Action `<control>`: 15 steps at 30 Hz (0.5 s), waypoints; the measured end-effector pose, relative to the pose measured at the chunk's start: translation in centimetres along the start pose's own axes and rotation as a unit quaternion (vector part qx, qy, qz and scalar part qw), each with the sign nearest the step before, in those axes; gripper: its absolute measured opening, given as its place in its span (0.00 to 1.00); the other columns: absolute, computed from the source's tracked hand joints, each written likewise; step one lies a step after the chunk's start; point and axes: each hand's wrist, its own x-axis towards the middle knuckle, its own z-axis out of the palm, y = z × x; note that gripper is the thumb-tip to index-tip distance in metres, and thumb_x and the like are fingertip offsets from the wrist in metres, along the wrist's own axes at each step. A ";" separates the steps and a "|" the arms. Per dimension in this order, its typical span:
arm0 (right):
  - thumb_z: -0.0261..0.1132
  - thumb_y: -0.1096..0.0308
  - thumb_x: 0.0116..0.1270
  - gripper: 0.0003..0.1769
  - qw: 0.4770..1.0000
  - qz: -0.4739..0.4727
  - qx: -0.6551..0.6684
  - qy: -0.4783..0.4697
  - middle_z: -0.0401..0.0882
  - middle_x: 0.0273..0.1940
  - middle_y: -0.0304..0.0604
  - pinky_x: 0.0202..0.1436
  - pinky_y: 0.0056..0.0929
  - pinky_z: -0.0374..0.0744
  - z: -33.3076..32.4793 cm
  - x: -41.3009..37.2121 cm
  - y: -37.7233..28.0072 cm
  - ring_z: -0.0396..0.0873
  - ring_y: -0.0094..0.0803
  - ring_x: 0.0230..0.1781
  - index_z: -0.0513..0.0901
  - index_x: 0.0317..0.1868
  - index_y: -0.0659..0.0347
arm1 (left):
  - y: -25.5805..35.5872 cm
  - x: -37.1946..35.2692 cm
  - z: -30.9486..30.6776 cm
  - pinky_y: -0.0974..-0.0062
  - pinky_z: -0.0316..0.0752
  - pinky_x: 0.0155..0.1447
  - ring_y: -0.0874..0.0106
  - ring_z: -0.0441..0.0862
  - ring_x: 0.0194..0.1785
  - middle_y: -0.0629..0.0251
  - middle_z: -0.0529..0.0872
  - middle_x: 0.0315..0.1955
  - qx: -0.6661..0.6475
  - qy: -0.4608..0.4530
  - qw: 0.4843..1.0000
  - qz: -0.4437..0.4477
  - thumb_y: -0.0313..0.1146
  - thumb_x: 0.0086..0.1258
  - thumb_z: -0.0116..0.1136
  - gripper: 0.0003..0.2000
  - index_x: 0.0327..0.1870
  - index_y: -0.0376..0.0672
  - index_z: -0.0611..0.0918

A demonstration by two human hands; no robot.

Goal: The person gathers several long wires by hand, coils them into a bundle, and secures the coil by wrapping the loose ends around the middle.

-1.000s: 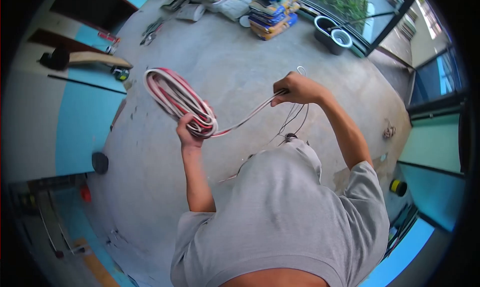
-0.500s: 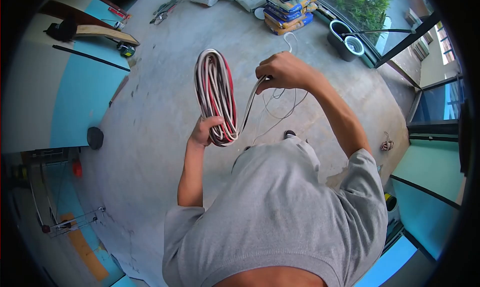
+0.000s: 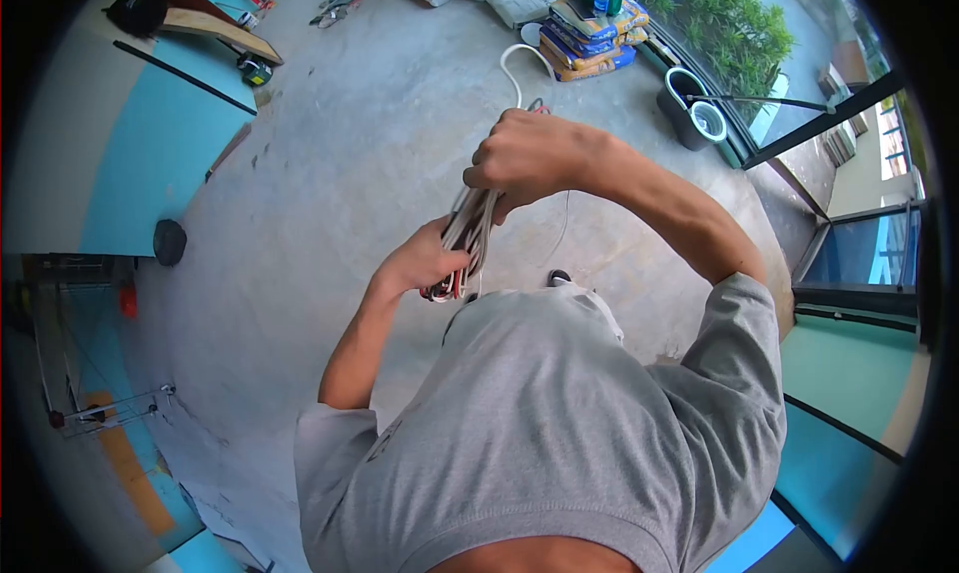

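Note:
A looped bundle of electrical cable [image 3: 478, 235], with white, black and red strands, is held in front of my body. My left hand [image 3: 425, 261] is closed around its lower part, the thumb lying across the strands. At the upper end of the bundle, my right hand [image 3: 534, 155] is closed on the cable with its fingers curled; part of the coil is hidden behind it. A loose white cable length [image 3: 511, 65] arches out beyond my right hand. A thin strand hangs below my right wrist.
Stacked bags [image 3: 589, 43] stand at the far side, with two black buckets [image 3: 689, 111] by the glass door. A cordless drill [image 3: 254, 69] and a wooden board [image 3: 222, 35] are at the left. Hand tools [image 3: 340, 5] lie on the concrete floor [image 3: 300, 203].
My right hand has come left and down to the coil's top end. The coil has tilted and turned edge-on, and a white cable length now arches above my right hand.

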 end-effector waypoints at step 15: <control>0.74 0.49 0.61 0.29 0.842 -0.033 0.526 -0.115 0.64 0.13 0.29 0.21 0.30 0.61 5.6 4.0 1.6 0.62 0.19 0.17 0.73 0.15 0.62 | -0.5 -3.6 4.9 0.74 0.77 0.46 0.76 0.81 0.40 0.63 0.87 0.38 -0.093 -0.133 0.984 0.073 0.27 0.58 0.64 0.16 0.49 0.36 0.83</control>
